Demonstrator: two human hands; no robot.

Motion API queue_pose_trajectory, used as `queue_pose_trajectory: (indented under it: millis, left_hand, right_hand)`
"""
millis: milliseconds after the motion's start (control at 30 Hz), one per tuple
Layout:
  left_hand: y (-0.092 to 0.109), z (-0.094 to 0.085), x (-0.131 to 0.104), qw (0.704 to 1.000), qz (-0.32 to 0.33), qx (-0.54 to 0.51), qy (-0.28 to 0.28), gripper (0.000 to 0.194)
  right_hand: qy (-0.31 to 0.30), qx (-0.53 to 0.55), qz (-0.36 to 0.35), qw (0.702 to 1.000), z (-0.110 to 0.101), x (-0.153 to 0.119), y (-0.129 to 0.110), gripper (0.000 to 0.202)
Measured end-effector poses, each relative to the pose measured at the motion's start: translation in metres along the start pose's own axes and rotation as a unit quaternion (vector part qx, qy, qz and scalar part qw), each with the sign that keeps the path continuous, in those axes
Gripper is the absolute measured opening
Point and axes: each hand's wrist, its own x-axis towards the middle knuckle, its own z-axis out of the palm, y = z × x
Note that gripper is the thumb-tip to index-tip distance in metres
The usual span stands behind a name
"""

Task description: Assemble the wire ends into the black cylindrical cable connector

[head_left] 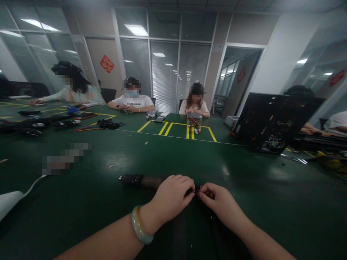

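My left hand (173, 193), with a pale green bangle (141, 225) on the wrist, is closed in a pinch. My right hand (221, 198) pinches too, its fingertips almost meeting those of the left. Something small and dark sits between the two sets of fingertips; its kind cannot be made out. Just behind the left hand lies a dark cylindrical tool (143, 181), perhaps an electric screwdriver, its metal tip pointing left. The left hand covers its right end. Dark, cable-like shapes run below the right hand, too dim to name.
A green table (130, 153) with yellow tape marks spreads ahead. A black panel-like casing (279, 121) stands at the right. Bundled cables (105, 124) and dark parts lie at the left. A person (196, 101) across the table handles a box with coloured wires; other people sit nearby.
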Motion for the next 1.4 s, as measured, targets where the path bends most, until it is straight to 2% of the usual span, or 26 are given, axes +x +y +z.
queue_pose_trajectory:
  millis: [200,367,700,833,1000,1200,1400]
  left_hand:
    - [-0.0004,0.0009,-0.0005,1.000,0.009,-0.011,-0.003,0.009]
    - [0.0002,0.0004,0.0000,1.000,0.004,-0.002,0.002,0.017]
    - [-0.0015,0.0013,0.0004,1.000,0.011,0.019,-0.010,0.007]
    - [-0.0016,0.0003,0.0012,0.999,0.031,0.023,-0.019,0.006]
    - [-0.0020,0.0019,0.0022,0.999,0.021,0.024,-0.017,0.015]
    - [-0.0020,0.0039,0.0018,0.999,0.025,0.029,-0.010,0.005]
    - [-0.0006,0.0009,0.0020,0.999,0.031,0.028,-0.013,0.006]
  right_hand:
    - [0.002,0.006,-0.001,1.000,0.0008,0.0007,-0.0001,0.011]
    - [-0.002,0.017,-0.001,1.000,-0.0003,0.0010,0.0016,0.012]
    - [-0.001,0.016,-0.011,1.000,-0.0017,-0.0013,-0.0006,0.011]
    - [-0.005,0.028,-0.010,1.000,-0.0018,-0.0019,-0.0011,0.011]
    - [0.001,0.016,-0.018,1.000,-0.0016,-0.0018,-0.0015,0.010]
    - [0.004,0.018,-0.017,1.000,-0.0008,-0.0012,0.0003,0.009]
    - [0.005,0.024,-0.018,1.000,-0.0011,-0.0012,0.0022,0.011]
